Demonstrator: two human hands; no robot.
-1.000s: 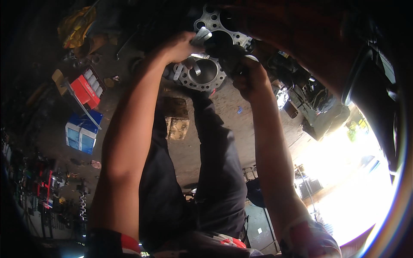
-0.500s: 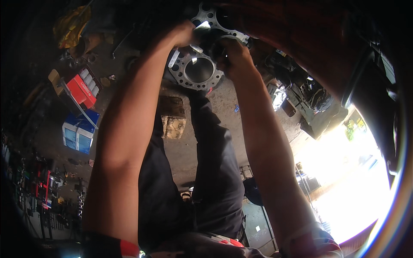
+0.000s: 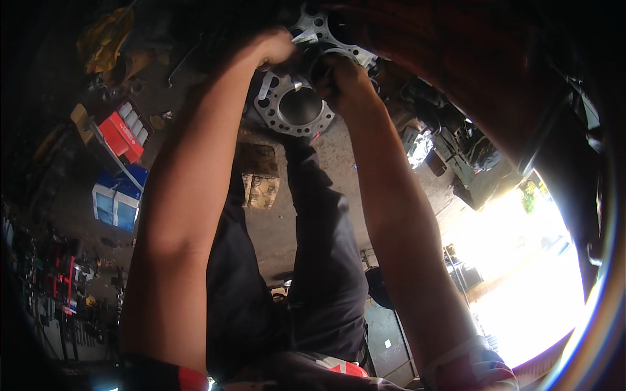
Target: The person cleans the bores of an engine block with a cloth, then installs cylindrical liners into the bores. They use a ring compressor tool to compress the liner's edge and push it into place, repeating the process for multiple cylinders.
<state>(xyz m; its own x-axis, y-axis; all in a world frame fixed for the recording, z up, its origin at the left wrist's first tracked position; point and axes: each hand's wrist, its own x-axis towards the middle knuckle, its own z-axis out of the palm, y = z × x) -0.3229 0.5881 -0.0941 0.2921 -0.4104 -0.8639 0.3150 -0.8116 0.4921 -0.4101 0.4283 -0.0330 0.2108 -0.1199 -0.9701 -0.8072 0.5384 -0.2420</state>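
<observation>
A grey metal engine block (image 3: 277,116) with large round bores and smaller holes stands at the top of the view. My left hand (image 3: 277,47), slightly blurred, is closed over its left side; what it grips, if anything, is hidden. A pale flat strip (image 3: 305,37) shows just beside those fingers. My right hand (image 3: 345,83) reaches to the middle bore, its fingertips lost in shadow inside a curved metal rim (image 3: 336,52). The nearest bore (image 3: 301,106) is dark and uncovered, with a bright reflection at its upper edge.
A brown carton (image 3: 261,186) lies on the floor beside my legs. To the left are an open red box (image 3: 122,137) with white cylinders and a blue-and-white box (image 3: 117,202). Dark machine parts (image 3: 469,146) lie at the right. Tools (image 3: 68,280) crowd the lower left.
My right hand has moved slightly left and down at the middle bore. My left hand has shifted a little, staying above the block's left side.
</observation>
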